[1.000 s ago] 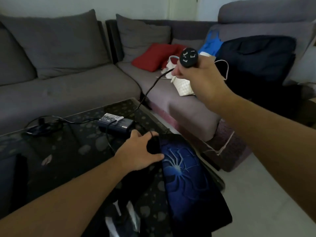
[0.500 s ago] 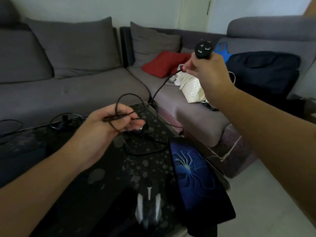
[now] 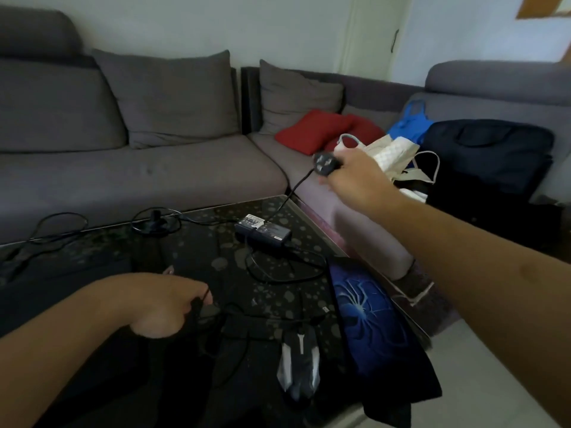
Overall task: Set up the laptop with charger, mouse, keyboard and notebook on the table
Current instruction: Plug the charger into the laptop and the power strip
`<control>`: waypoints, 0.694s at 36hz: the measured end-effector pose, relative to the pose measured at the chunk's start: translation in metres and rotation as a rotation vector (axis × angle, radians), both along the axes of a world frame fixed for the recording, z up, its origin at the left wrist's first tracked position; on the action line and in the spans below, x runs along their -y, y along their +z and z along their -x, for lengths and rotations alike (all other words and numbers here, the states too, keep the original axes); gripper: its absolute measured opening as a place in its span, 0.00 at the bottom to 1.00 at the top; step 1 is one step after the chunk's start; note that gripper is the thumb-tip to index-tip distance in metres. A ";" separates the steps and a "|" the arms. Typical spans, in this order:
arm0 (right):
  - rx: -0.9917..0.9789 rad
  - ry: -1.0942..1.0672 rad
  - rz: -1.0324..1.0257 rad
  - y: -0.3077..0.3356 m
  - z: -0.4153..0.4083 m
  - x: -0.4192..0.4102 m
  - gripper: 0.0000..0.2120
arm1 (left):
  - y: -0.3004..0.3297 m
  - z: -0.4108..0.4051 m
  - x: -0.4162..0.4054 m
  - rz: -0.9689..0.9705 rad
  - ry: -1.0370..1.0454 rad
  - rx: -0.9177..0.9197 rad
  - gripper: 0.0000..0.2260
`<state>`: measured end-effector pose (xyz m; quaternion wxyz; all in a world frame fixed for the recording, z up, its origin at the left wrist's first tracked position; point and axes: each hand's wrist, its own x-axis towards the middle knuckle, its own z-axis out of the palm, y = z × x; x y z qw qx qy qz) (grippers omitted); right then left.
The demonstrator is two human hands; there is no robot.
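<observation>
— What is seen on the grey sofa [image 3: 139, 177]?
— Two red cushions [image 3: 312, 131] are laid in the corner; a white bag [image 3: 391, 154], a blue bag [image 3: 409, 122] and a dark laptop bag [image 3: 491, 156] are piled beside them.

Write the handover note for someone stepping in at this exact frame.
Right hand holds the charger's wall plug up over the sofa.
Left hand pinches a thin black cable above the table.
Charger brick, mouse and spider mouse pad are on the table.
Left: plug in the charger; keyboard, notebook and laptop are not clearly seen.
</observation>
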<state>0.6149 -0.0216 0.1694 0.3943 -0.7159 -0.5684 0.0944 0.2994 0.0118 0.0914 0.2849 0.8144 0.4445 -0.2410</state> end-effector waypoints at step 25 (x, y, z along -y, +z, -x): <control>0.366 -0.184 0.169 -0.148 -0.054 -0.113 0.07 | -0.081 -0.166 -0.090 0.131 0.817 1.154 0.03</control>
